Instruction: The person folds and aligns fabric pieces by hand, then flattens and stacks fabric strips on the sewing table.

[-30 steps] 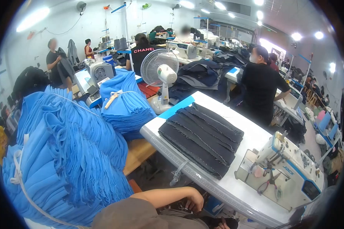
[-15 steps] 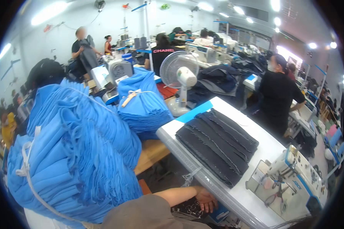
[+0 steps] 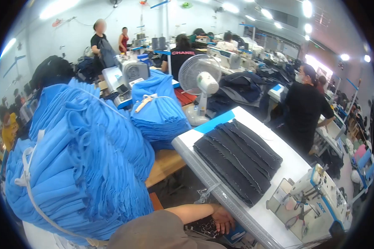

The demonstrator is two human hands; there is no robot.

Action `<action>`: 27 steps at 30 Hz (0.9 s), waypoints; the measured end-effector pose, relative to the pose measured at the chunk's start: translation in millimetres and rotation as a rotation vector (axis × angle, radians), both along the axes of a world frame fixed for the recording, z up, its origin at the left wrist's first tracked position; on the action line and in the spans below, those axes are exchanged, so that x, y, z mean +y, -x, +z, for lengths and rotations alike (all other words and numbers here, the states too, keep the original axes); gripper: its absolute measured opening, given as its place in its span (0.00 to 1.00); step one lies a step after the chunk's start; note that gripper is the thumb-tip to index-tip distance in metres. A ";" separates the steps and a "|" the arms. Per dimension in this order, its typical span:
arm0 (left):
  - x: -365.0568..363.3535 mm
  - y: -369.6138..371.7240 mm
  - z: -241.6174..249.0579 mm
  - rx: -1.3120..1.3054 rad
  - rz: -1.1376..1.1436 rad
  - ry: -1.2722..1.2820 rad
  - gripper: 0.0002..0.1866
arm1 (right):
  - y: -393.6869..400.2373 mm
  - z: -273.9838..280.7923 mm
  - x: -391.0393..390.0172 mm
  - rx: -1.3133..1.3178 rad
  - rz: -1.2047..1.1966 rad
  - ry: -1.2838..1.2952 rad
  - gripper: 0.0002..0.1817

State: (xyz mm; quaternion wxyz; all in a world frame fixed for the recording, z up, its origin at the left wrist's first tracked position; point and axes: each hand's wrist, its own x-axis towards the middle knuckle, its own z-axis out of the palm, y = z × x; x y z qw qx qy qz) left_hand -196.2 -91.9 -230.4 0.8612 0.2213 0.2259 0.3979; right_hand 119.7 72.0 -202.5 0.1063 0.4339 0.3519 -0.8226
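My left hand [image 3: 223, 220] hangs with loose, slightly parted fingers at the underside of the table edge, and nothing shows in it. Its forearm comes out of a grey-brown sleeve [image 3: 153, 232]. My right hand is out of sight. Just above the left hand runs the clear strip along the front edge of the white sewing table [image 3: 291, 153]. A stack of dark fabric pieces [image 3: 239, 159] with frayed edges lies on that table. To the right stands a sewing machine [image 3: 324, 203], with thread snips [image 3: 298, 219] on its bed. Dark patterned stuff [image 3: 203, 227] shows beside the hand.
A large tied bundle of blue fabric [image 3: 83, 162] fills the left side. Behind it, a smaller blue stack [image 3: 158, 112] rests near a wooden surface [image 3: 166, 166]. A white fan [image 3: 201, 83] stands beyond the table. Other people work farther back, one in black [image 3: 303, 108] at right.
The view has shifted slightly, so the room sits a little farther right and the far people appear lower. My left hand stays at the table edge, its fingers much the same.
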 end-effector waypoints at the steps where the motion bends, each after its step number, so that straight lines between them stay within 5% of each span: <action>1: -1.4 -1.5 0.0 -0.004 -0.038 -0.002 0.26 | -5.2 -9.4 -0.3 0.076 -0.007 0.030 0.25; 8: -9.2 1.0 13.0 0.018 0.038 0.038 0.25 | -56.3 -83.6 39.7 0.566 -0.120 0.061 0.19; 10: -8.2 2.1 12.2 0.045 0.020 0.009 0.28 | -58.6 -140.6 72.6 0.424 -0.072 1.271 0.23; 11: -9.2 2.3 12.1 0.074 0.024 -0.008 0.31 | -59.8 -181.5 68.9 0.798 0.063 1.056 0.25; 12: -9.8 2.1 14.2 0.072 0.023 -0.005 0.31 | -58.1 -166.7 65.8 0.797 0.060 1.058 0.25; 14: -10.2 2.2 20.6 -0.005 0.043 0.035 0.26 | -40.5 -98.8 55.3 0.502 0.059 1.494 0.24; 15: -10.1 2.6 19.5 -0.003 0.044 0.040 0.26 | -43.3 -120.5 58.2 0.503 0.059 1.498 0.24; 17: -10.7 2.1 15.6 -0.030 0.047 0.037 0.27 | -42.3 -146.6 52.7 0.715 0.059 0.902 0.22; 18: -11.8 2.5 13.3 -0.032 0.044 0.041 0.27 | -43.2 -119.3 42.9 0.715 0.055 0.904 0.22; 20: -12.2 4.1 13.3 -0.053 0.064 0.038 0.28 | -40.1 -34.2 19.5 0.132 0.011 -0.051 0.33; 21: -11.0 6.3 13.8 -0.056 0.058 0.040 0.28 | -33.2 -36.9 21.6 0.129 0.006 -0.050 0.33; 23: -12.6 5.3 10.7 -0.097 0.072 0.014 0.29 | -20.3 -67.1 27.0 0.321 -0.261 0.431 0.26; 25: -4.6 2.7 4.4 0.224 -0.046 -0.163 0.30 | -16.6 -70.8 22.5 0.262 -0.273 0.217 0.28; 26: 1.2 -16.7 21.9 0.431 -0.102 0.150 0.28 | -17.1 -69.5 22.7 0.325 -0.253 0.270 0.27; 27: 3.3 -21.0 40.8 0.362 -0.148 0.183 0.28 | -22.1 -68.7 23.7 0.302 -0.240 0.245 0.26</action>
